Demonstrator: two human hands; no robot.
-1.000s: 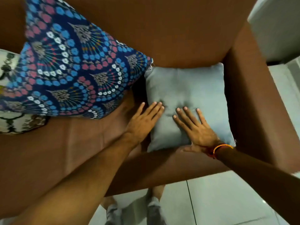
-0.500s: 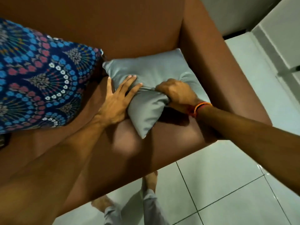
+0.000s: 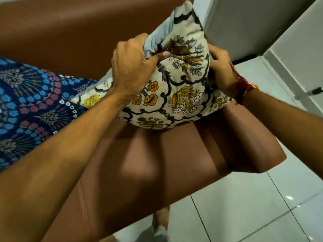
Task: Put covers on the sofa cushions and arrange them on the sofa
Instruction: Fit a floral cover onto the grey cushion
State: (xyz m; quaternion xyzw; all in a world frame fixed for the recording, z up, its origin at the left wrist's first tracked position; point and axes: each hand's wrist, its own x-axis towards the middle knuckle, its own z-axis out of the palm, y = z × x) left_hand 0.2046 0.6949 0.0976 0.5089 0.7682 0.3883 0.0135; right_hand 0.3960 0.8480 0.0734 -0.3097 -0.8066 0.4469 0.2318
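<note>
Seemingly midway, both hands, left hand (image 3: 132, 67) and right hand (image 3: 221, 70), clamped fingers on the floral cover (image 3: 181, 95), grey cushion (image 3: 155, 39) protruding above them, arranging on the sofa (image 3: 157, 163) remaining.

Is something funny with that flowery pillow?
Yes. The grey cushion pokes out of the flowery cover at its open top edge, so it is only partly covered. The left hand and right hand grip that opening, holding it bunched above the sofa.

Both forearms outstretched; left hand (image 3: 132, 65) fisted, knuckles up; right hand (image 3: 221, 69) fingers curled, wrist banded
</note>
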